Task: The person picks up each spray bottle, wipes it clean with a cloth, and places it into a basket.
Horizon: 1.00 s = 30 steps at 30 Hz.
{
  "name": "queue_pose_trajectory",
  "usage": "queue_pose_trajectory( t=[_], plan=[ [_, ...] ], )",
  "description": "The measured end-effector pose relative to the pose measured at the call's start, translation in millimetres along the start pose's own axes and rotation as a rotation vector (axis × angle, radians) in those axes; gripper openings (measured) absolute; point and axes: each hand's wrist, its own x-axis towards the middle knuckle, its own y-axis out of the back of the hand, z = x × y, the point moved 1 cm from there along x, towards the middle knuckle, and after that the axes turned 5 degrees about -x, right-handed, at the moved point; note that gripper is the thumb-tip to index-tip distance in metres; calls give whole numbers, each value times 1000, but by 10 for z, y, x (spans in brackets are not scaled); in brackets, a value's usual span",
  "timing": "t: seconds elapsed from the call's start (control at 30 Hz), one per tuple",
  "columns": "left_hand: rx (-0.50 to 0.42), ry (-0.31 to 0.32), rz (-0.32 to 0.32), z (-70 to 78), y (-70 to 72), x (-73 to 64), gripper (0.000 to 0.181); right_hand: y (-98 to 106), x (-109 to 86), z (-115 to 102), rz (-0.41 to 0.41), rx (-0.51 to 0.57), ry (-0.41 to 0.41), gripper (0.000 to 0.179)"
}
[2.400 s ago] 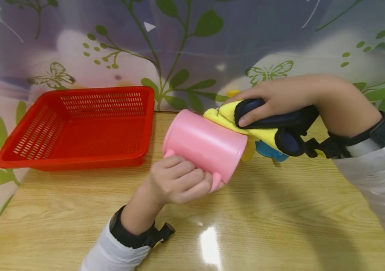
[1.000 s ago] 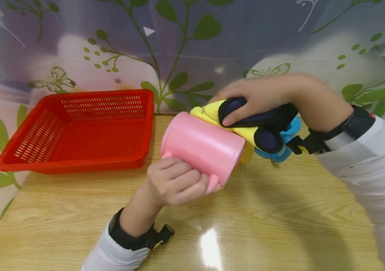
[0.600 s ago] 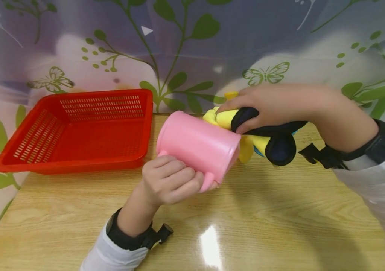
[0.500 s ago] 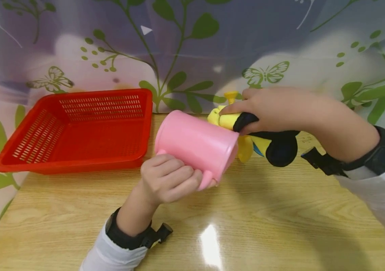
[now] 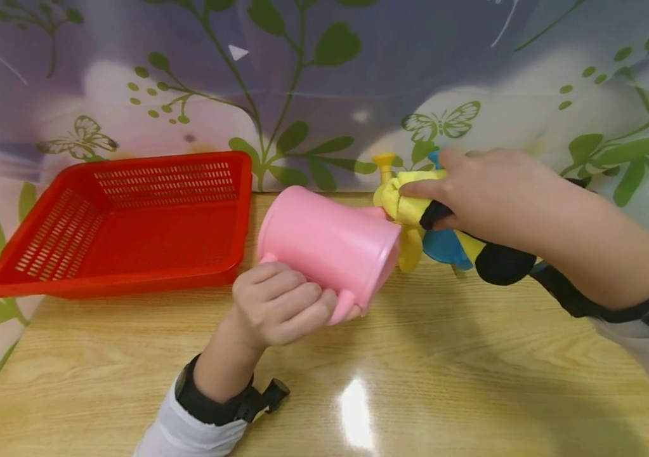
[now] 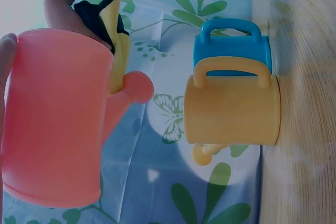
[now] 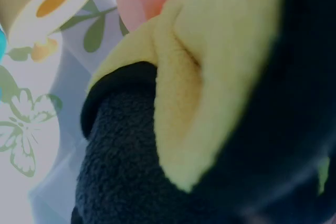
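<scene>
My left hand [image 5: 281, 304] grips the handle of a pink watering can [image 5: 330, 241], which it holds tilted over the table. The can's short spout [image 5: 378, 211] points toward the right. In my right hand [image 5: 501, 197] is a folded yellow cloth [image 5: 410, 197] with a black border and dark sections. The fingers pinch it, and its yellow end lies right at the spout's tip. In the left wrist view the pink can's body [image 6: 58, 119] and the cloth [image 6: 118, 45] behind it both show. Cloth [image 7: 226, 51] fills most of the right wrist view and hides the fingers.
Behind the hands, a yellow watering can [image 6: 231, 111] and a blue watering can [image 6: 231, 48] stand on the wooden table [image 5: 324, 393] against the patterned curtain [image 5: 187, 38]. At the left sits a red plastic basket [image 5: 233, 254] with slotted walls.
My right hand has moved the cloth rightward, from along the can's side to the spout, which now shows. The pink can has shifted slightly left in my left hand's grip.
</scene>
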Motion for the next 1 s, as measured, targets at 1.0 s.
queue_pose_trajectory(
  t=[1.0],
  plan=[
    [-36,-73,29,50,-24,35,25,93,233,-33,437,131,386,56]
  ],
)
